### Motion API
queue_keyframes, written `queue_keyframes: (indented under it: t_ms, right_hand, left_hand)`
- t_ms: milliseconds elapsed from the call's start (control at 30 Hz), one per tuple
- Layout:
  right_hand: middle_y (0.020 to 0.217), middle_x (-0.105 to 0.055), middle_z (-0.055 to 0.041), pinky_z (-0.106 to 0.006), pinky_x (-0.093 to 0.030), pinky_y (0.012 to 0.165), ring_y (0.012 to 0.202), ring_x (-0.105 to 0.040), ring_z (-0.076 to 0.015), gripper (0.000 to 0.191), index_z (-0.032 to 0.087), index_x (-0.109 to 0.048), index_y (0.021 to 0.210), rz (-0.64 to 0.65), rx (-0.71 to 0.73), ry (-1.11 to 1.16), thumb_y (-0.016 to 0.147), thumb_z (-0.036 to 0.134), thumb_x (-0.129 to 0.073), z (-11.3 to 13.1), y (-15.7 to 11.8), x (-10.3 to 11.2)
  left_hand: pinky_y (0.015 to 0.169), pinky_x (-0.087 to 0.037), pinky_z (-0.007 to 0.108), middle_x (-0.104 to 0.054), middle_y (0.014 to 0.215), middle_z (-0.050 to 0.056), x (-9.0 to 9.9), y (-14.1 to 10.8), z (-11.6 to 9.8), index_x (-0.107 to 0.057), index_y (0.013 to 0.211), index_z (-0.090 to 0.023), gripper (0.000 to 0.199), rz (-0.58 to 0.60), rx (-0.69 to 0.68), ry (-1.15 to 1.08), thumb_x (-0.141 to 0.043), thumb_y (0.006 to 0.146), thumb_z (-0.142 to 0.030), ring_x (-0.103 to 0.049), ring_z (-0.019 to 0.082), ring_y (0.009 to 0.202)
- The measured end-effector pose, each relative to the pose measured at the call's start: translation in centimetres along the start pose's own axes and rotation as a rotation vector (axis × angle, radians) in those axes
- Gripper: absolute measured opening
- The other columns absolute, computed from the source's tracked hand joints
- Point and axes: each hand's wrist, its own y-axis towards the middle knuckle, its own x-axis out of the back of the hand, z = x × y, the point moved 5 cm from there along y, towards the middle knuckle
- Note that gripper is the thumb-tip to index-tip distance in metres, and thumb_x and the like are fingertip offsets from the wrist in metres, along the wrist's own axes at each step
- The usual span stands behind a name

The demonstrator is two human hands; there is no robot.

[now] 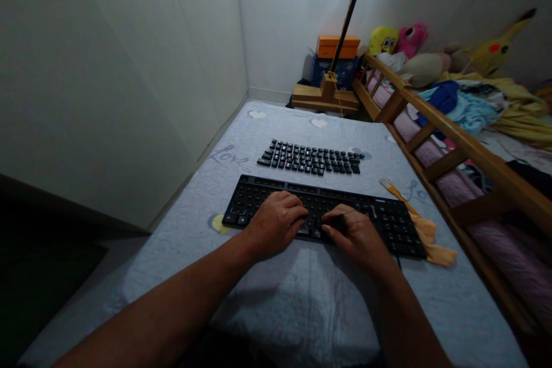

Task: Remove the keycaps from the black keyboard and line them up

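Note:
A black keyboard (259, 190) lies on the light blue bedspread in front of me, much of its main field bare of caps, with caps on the number pad at the right. My left hand (278, 218) rests on its middle, fingers bent and bearing on it. Just to the right, my right hand (356, 233) pinches a small dark tool (340, 221) with thin wire at its end, which looks like a keycap puller; the fingers partly cover it. Beyond the keyboard, loose black keycaps (308, 158) are laid out in rows.
A brush (399, 192) and an orange cloth (437, 250) lie by the keyboard's right end. A wooden bed rail (457, 141) runs along the right, with plush toys and clothes behind it. A wooden stand (325, 98) with a dark pole is at the far end; a white panel (150, 69) borders the left.

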Motion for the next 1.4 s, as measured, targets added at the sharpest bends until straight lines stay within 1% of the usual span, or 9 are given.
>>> queue_keyframes:
  t_ms: [67,133,233,367,467,667,1000,1200,1400]
  right_hand:
    - [0.089,-0.066,-0.0077,-0.035,-0.048,0.08,0.087,-0.061,-0.0215,0.01,0.018,-0.066,0.089,-0.018,0.022,-0.022,0.083,0.021,-0.058,0.0,0.1,0.0]
    - [0.089,-0.066,-0.0081,-0.036,-0.047,0.082,0.088,-0.06,-0.0218,0.009,0.018,-0.065,0.088,-0.021,0.035,-0.04,0.084,0.02,-0.056,0.1,0.1,-0.1]
    - [0.09,-0.065,-0.0087,-0.036,-0.046,0.082,0.088,-0.059,-0.0219,0.01,0.017,-0.063,0.09,-0.013,0.034,-0.057,0.086,0.02,-0.054,0.0,0.3,-0.4]
    - [0.091,-0.064,-0.009,-0.036,-0.045,0.082,0.088,-0.059,-0.0228,0.01,0.016,-0.061,0.09,-0.013,0.018,-0.068,0.087,0.019,-0.052,-0.3,0.4,-0.7]
    - [0.09,-0.064,-0.0088,-0.036,-0.044,0.081,0.088,-0.058,-0.0232,0.011,0.016,-0.061,0.089,-0.014,0.007,-0.064,0.087,0.019,-0.051,-0.4,0.4,-0.8]
    - [0.091,-0.065,-0.0087,-0.035,-0.044,0.081,0.088,-0.059,-0.0229,0.012,0.016,-0.062,0.091,-0.002,-0.062,-0.028,0.087,0.02,-0.052,-0.5,0.6,-0.8]
    - [0.088,-0.067,-0.0078,-0.033,-0.043,0.075,0.084,-0.061,-0.0222,0.012,0.016,-0.064,0.085,0.074,-0.119,-0.038,0.087,0.02,-0.053,-0.5,1.2,-0.7]
    - [0.085,-0.067,-0.0063,-0.031,-0.042,0.074,0.081,-0.061,-0.0205,0.012,0.017,-0.065,0.085,0.083,-0.121,-0.005,0.087,0.021,-0.054,-0.6,1.3,-0.6]
    - [0.085,-0.068,-0.0059,-0.03,-0.043,0.073,0.079,-0.062,-0.0198,0.013,0.017,-0.065,0.085,0.1,-0.144,0.027,0.087,0.022,-0.054,-0.6,1.5,-0.7]
  left_hand:
    - [0.088,-0.044,0.039,-0.066,0.098,0.006,0.1,0.2,-0.1,-0.068,0.099,-0.018,0.016,0.004,0.027,0.007,-0.055,0.089,-0.02,-0.056,0.022,0.096]
    - [0.087,-0.044,0.039,-0.066,0.098,0.007,0.2,0.6,-0.3,-0.068,0.099,-0.018,0.017,0.035,0.057,0.032,-0.055,0.089,-0.019,-0.056,0.022,0.096]
    - [0.081,-0.045,0.038,-0.066,0.093,0.007,0.3,1.8,-1.0,-0.07,0.094,-0.018,0.018,0.114,0.076,0.094,-0.053,0.088,-0.016,-0.057,0.023,0.091]
    - [0.078,-0.046,0.036,-0.066,0.092,0.006,0.2,3.3,-1.9,-0.07,0.091,-0.019,0.018,0.162,0.083,0.109,-0.054,0.087,-0.015,-0.057,0.022,0.088]
    - [0.078,-0.046,0.035,-0.066,0.091,0.006,-0.4,3.6,-1.8,-0.071,0.09,-0.019,0.019,0.148,0.121,0.117,-0.052,0.088,-0.016,-0.056,0.022,0.088]
    - [0.082,-0.045,0.036,-0.065,0.095,0.006,-1.7,2.9,-1.2,-0.07,0.096,-0.019,0.021,0.082,0.146,0.077,-0.051,0.09,-0.017,-0.055,0.022,0.092]
    - [0.084,-0.044,0.037,-0.064,0.096,0.005,-1.9,2.4,-0.9,-0.069,0.097,-0.019,0.02,0.049,0.121,0.028,-0.052,0.089,-0.014,-0.054,0.021,0.094]
    - [0.087,-0.045,0.036,-0.064,0.098,0.005,-1.9,2.4,-0.8,-0.069,0.099,-0.019,0.018,0.037,0.113,0.001,-0.056,0.088,-0.016,-0.053,0.021,0.096]
    - [0.086,-0.045,0.037,-0.063,0.098,0.005,-1.9,2.3,-0.8,-0.069,0.097,-0.02,0.018,0.052,0.118,-0.001,-0.054,0.089,-0.017,-0.053,0.021,0.095]
